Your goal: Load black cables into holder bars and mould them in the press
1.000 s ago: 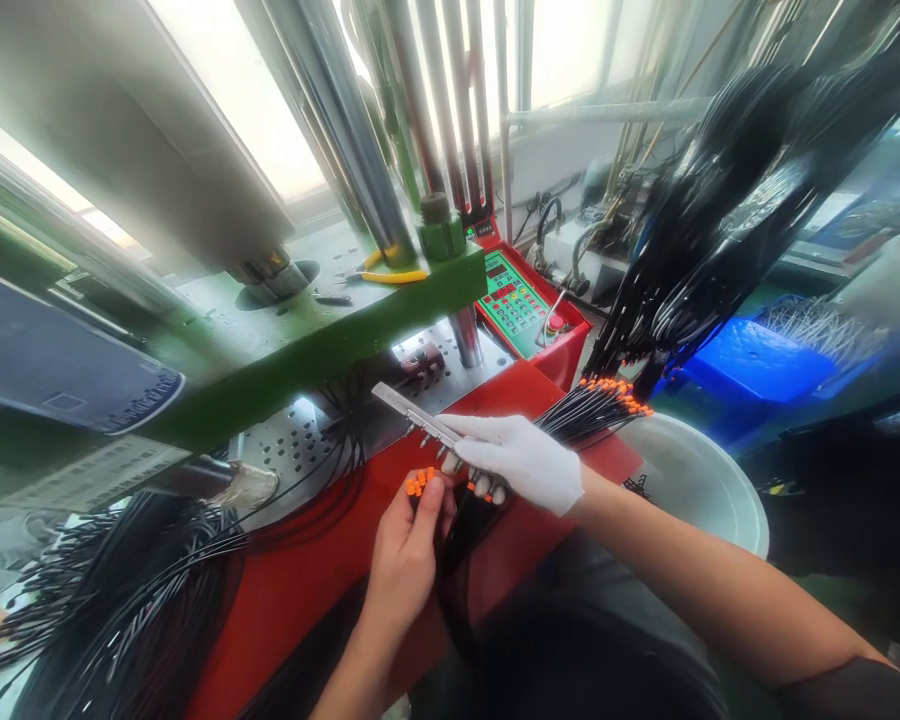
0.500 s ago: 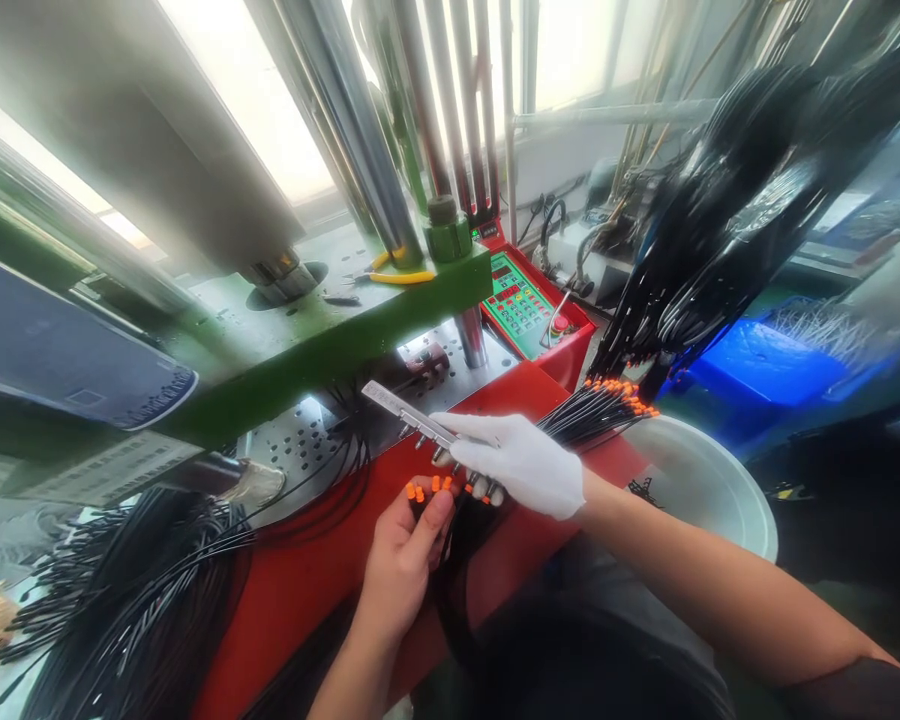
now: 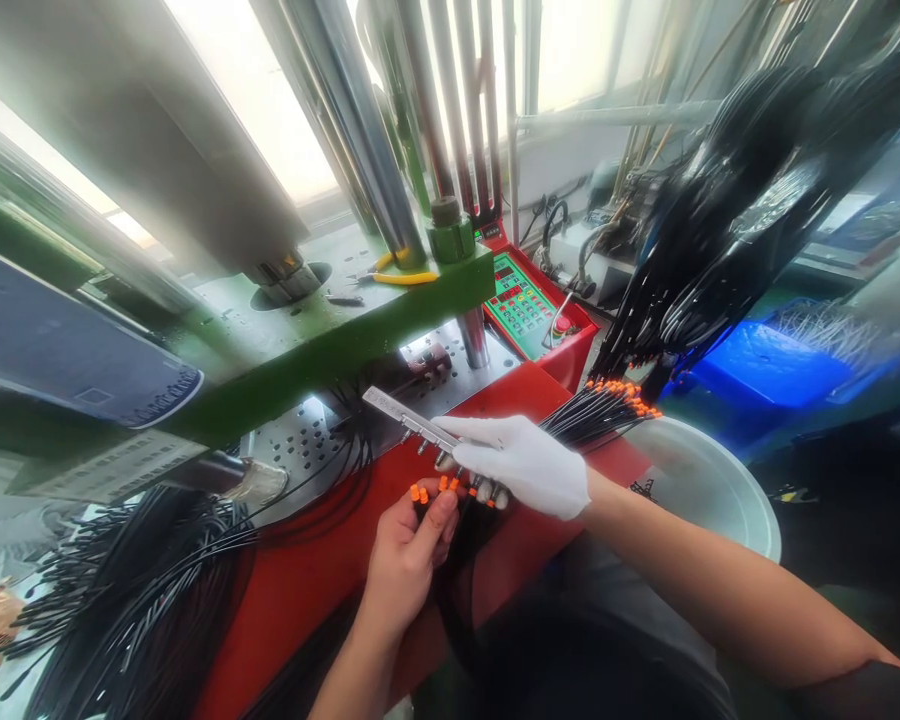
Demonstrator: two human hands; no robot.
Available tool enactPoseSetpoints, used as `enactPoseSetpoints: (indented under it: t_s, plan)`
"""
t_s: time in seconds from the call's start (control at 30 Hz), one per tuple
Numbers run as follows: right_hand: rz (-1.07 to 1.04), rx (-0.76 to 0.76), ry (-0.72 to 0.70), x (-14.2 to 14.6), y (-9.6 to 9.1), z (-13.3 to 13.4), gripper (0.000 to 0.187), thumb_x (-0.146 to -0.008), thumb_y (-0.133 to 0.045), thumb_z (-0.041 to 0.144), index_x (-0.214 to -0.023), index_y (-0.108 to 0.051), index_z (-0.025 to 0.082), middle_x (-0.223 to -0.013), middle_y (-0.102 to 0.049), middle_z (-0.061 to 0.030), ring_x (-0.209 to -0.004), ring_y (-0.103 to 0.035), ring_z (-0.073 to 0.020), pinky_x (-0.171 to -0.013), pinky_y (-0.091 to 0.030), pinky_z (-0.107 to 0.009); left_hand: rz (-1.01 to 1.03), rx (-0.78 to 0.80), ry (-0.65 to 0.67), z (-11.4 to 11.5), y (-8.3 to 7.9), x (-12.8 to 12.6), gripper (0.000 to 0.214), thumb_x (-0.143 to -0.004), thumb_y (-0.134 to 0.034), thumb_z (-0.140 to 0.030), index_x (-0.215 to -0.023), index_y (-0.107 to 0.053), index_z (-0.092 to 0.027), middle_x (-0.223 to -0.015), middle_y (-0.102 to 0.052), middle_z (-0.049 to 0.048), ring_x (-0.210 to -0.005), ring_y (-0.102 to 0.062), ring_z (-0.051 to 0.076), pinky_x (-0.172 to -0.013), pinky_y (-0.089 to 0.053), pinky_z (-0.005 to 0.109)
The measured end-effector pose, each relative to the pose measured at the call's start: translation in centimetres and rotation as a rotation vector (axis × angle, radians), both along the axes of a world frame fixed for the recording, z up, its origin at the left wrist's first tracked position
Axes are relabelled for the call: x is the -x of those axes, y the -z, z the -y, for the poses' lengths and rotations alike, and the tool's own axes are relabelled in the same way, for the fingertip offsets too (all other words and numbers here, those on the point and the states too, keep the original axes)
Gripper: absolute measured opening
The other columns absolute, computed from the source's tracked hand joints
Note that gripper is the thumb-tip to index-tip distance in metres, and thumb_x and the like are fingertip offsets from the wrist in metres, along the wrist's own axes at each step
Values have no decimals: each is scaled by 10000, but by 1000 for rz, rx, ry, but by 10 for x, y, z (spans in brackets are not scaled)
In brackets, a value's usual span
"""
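My right hand (image 3: 529, 465), in a white glove, grips a long metal bar (image 3: 409, 421) with small pins along its underside, held over the red table (image 3: 300, 575). My bare left hand (image 3: 409, 555) is closed on a bundle of black cables with orange tips (image 3: 429, 490), the tips pointing up just beneath the bar's pins. The cables trail down from that hand toward my lap.
A green press (image 3: 322, 340) with steel columns stands behind, with yellow pliers (image 3: 401, 275) on it. A green and red control panel (image 3: 529, 310) sits at centre right. More orange-tipped cables (image 3: 615, 400) hang at right above a white basin (image 3: 709, 485). A black cable pile (image 3: 135, 600) lies left.
Both hands stay almost in place. The orange tips in my left hand have edged closer under the bar's pins.
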State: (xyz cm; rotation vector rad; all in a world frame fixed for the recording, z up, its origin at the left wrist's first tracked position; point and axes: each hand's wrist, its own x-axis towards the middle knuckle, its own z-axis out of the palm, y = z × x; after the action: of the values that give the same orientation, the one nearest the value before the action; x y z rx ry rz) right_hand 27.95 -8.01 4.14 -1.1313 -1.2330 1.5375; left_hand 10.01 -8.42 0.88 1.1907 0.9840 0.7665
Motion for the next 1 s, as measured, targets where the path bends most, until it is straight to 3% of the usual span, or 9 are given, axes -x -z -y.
enactPoseSetpoints:
  t_s: [0.2,0.4,0.5,0.67,0.8,0.87,1.0]
  plan:
    - [15,-1,-9,2,0,1,439,-899,-480,247,-1337,-504,248,-929,-646,-15,-520,-472,-45,-443,-450,-167,-87,-36,36,-3,-1,4,259,-876,-557,-394,-791,-521,-152,-561,-358,-58,-460,-269,49,-423,-199,196]
    - [221,-153,45,6,2,5,437,-875,-508,223,-1311,-544,210,-824,-614,-8,-601,-486,-73,-561,-471,-192,-366,-256,16,-2,-2,3,289,-894,-537,-393,-727,-509,-159,-563,-416,-43,-521,-369,73,-504,-307,206]
    - [163,-101,3,4,4,4,444,-889,-469,240,-1330,-513,214,-803,-603,-1,-550,-481,-69,-507,-464,-193,-330,-224,12,-1,-2,3,307,-903,-512,-410,-720,-501,-164,-585,-452,-39,-490,-396,70,-491,-323,212]
    - [138,-43,10,-2,6,3,420,-843,-491,236,-1261,-537,228,-753,-553,21,-518,-468,-67,-433,-431,-171,-237,-185,-113,-7,-2,8,268,-921,-479,-406,-1050,-556,-184,-641,-474,-47,-484,-466,71,-542,-397,222]
    - [178,-96,-69,-2,4,5,391,-771,-515,158,-1157,-565,196,-673,-505,52,-479,-435,-51,-438,-401,-158,-70,-68,-137,-10,1,11,321,-920,-469,-418,-1069,-573,-153,-579,-340,-65,-447,-335,59,-423,-268,194]
    - [172,-82,-101,0,2,6,380,-758,-510,145,-1133,-559,182,-673,-511,54,-471,-437,-49,-443,-398,-160,0,-28,-107,-10,2,12,320,-927,-449,-413,-1038,-587,-147,-588,-346,-58,-442,-317,60,-410,-238,203]
    - [179,-101,-108,2,-1,5,316,-767,-501,166,-1077,-558,181,-700,-544,42,-479,-446,-55,-437,-397,-162,-205,-220,-56,-6,-1,13,241,-916,-502,-359,-952,-622,-153,-635,-507,-23,-490,-415,71,-536,-372,230]
